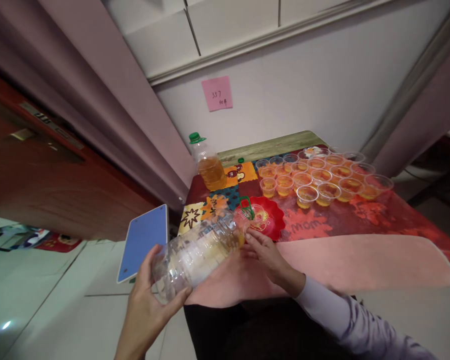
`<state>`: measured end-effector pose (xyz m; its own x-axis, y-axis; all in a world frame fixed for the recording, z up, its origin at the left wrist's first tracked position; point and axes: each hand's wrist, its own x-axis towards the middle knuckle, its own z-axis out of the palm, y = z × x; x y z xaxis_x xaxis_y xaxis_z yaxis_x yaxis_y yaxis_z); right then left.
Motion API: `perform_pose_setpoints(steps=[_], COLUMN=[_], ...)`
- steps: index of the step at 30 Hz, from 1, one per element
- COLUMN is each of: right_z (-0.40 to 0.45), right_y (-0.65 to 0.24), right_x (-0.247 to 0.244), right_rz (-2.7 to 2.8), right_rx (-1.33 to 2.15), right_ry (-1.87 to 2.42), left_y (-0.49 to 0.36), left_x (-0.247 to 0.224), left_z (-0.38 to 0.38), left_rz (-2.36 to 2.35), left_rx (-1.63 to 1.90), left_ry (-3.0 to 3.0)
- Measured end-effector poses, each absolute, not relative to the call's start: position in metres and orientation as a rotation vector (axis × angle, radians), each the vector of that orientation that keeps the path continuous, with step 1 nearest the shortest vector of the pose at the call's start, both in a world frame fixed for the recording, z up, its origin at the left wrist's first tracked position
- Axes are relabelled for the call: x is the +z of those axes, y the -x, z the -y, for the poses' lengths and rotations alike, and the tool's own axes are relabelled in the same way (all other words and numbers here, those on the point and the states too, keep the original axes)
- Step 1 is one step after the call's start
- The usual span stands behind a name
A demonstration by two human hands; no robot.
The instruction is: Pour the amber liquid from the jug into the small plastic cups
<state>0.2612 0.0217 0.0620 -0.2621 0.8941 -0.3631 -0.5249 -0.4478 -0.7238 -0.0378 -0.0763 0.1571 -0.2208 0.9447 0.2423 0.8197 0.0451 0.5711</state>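
Note:
A large clear plastic bottle (pixel 202 250) lies tilted across the front of the table, its mouth end low over a red scalloped plate (pixel 278 220). My left hand (pixel 146 307) grips its base, thumb and fingers on either side. Near the shoulder, my right hand (pixel 268 255) has its fingers against the bottle. A little amber liquid shows inside by the neck. A green ring handle (pixel 246 207) sits at the neck. On the plate, just past the mouth, is a clear plastic cup (pixel 261 214), partly hidden behind the neck.
Rows of clear cups (pixel 302 178) holding amber liquid fill the table's right side. A green-capped bottle (pixel 212 172) of amber liquid stands at the back left, near a loose green cap (pixel 241 160). A pink mat (pixel 360 260) borders the front; a blue board (pixel 144 242) is left.

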Motion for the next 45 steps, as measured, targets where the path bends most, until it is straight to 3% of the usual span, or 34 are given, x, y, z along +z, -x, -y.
perform_pose_setpoints(steps=[45], right_z=[-0.019], right_y=[-0.263], right_x=[0.072], right_rz=[0.576], right_rx=[1.902], right_ry=[0.883], left_y=[0.033], left_x=[0.184], left_z=[0.078], left_rz=[-2.155], left_rx=[0.881], left_ry=[-1.896])
